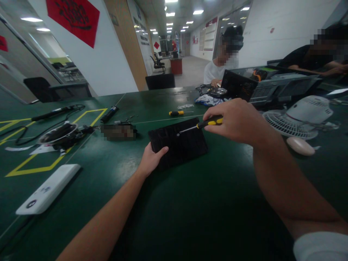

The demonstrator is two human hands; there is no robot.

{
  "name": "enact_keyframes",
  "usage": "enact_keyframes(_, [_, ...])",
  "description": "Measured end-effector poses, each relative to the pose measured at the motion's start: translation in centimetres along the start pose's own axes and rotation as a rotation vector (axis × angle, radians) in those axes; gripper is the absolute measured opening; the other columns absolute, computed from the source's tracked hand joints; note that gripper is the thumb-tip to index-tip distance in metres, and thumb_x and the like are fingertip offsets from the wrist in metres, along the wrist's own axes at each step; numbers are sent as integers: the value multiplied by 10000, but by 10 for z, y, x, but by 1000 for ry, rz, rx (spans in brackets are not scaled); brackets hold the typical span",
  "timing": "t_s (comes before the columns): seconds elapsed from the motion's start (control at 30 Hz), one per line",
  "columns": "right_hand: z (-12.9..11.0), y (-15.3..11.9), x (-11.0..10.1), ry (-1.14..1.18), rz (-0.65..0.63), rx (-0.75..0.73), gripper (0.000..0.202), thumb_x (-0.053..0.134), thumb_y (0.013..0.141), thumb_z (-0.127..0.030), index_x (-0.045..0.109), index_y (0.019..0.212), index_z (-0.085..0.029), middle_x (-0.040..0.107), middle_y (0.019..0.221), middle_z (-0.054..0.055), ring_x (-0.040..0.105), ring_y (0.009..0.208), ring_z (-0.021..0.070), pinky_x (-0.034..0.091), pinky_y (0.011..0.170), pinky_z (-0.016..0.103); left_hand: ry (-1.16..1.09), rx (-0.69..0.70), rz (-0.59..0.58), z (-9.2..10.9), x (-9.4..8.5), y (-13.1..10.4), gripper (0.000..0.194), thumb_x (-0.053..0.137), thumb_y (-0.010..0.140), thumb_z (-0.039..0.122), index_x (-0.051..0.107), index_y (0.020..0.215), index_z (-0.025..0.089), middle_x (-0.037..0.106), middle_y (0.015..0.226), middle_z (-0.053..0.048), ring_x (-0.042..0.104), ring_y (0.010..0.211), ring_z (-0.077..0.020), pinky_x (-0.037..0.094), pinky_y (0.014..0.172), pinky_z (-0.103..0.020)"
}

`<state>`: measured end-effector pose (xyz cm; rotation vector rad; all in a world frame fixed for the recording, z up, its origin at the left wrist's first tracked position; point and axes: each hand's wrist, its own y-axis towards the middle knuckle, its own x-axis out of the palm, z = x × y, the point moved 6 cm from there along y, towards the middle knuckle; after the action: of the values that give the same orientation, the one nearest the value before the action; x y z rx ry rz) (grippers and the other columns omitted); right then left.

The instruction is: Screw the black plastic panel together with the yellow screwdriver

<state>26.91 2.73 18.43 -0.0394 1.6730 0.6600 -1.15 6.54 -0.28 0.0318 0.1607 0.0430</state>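
A flat black rectangular panel [187,143] lies tilted over the green table in front of me. My left hand [152,157] grips its left edge, thumb on top and the other fingers hidden beneath. My right hand [231,121] is closed on the yellow and black handle of a screwdriver [210,122]. The screwdriver's shaft points left, and its tip is at or just above the panel, beside a small round silvery piece [178,135]. Whether the tip touches the panel I cannot tell. Behind the panel lies a second yellow and black screwdriver [176,113].
On the green table [201,217], a white power strip [49,188] and tangled black cables [61,134] lie left. A white fan [304,116] and a pale oval object [301,145] are right. Computer parts [282,87] stand behind; two people sit beyond.
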Motion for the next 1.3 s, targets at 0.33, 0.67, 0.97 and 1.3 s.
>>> enact_keyframes(0.33, [-7,2,6,12,53,-102,208,735,871,-270,840,1049,-253,814,1062,76,734,1014,312,504,845,410,-17,0,-2,0,0,1,563,879,756,348,652,1239,170,782,1246,-137,749,1162,-334,573,1075,-563])
enact_keyframes(0.67, [-8,3,7,0,56,-116,186,745,866,-269,839,1025,-249,811,1051,78,728,1006,313,500,839,418,-43,8,10,1,1,1,585,904,720,374,669,1213,164,786,1223,-144,749,1151,-348,570,1073,-574])
enact_keyframes(0.97, [-8,3,11,-7,51,-127,191,731,880,-294,836,1036,-261,805,1055,68,719,998,294,479,820,397,-31,6,-1,2,1,-1,566,884,752,365,663,1234,167,776,1255,-145,743,1171,-341,567,1079,-572])
enact_keyframes(1.3, [-7,1,10,-91,2,-3,244,702,881,-388,844,1031,-260,813,962,91,718,912,319,453,747,405,-24,11,-6,1,1,1,561,882,753,364,659,1231,174,781,1245,-138,748,1160,-336,576,1070,-563])
